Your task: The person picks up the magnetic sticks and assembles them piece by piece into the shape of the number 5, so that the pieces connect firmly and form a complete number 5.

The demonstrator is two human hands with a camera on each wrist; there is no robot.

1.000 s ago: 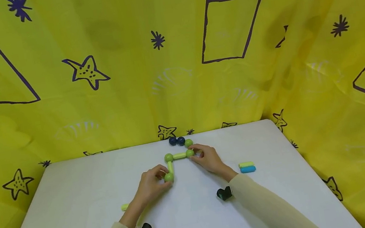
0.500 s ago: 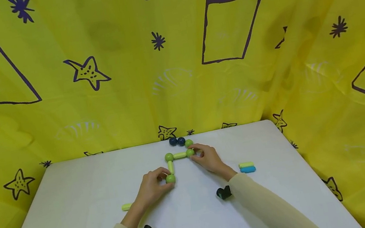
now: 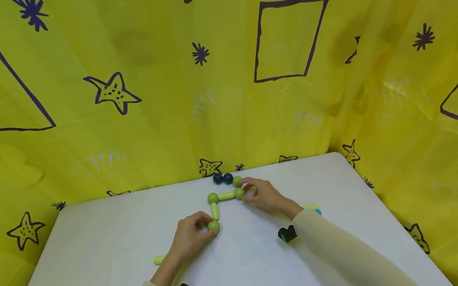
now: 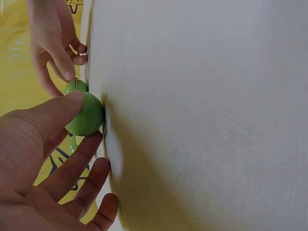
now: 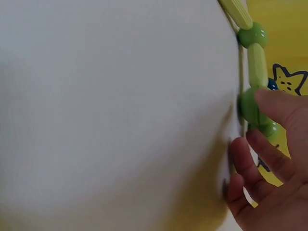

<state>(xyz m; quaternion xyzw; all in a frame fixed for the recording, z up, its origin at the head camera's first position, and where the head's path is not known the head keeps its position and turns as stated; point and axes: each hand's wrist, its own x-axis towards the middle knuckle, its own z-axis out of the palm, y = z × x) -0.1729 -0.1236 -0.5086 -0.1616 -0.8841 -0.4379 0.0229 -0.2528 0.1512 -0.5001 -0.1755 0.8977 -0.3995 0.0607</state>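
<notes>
Yellow-green, a spare rod (image 3: 158, 260) lies nearest, just outside the left wrist and partly hidden by it. Ahead of that, the left grip (image 3: 190, 235) is narrow, pinching the near green ball (image 3: 213, 226) between thumb and index finger, its other fingers held off. Compared with a second ago, this ball sits slightly farther back toward the person, at the end of the upright rod (image 3: 215, 210) and covering less of it; that reads as the joint being brought into line, though whether they are fully joined I cannot tell. Outside the right wrist, the right sleeve (image 3: 345, 249) has shifted outward and now covers much of the yellow rod (image 3: 311, 207) and blue rod (image 3: 318, 212). Beyond the left grip, the upright rod runs to the corner ball (image 3: 213, 198), and the cross rod (image 3: 226, 196) leads from there to the right green ball (image 3: 239, 193), which the right grip (image 3: 265, 195) holds in a small pinch. Just past that grip are another green ball (image 3: 237, 180) and two dark blue balls (image 3: 227, 178), close to the far edge of the white surface (image 3: 249, 270), so forward room is short before the yellow curtain (image 3: 165, 138). Wider room lies outside both grips and back between the forearms.
</notes>
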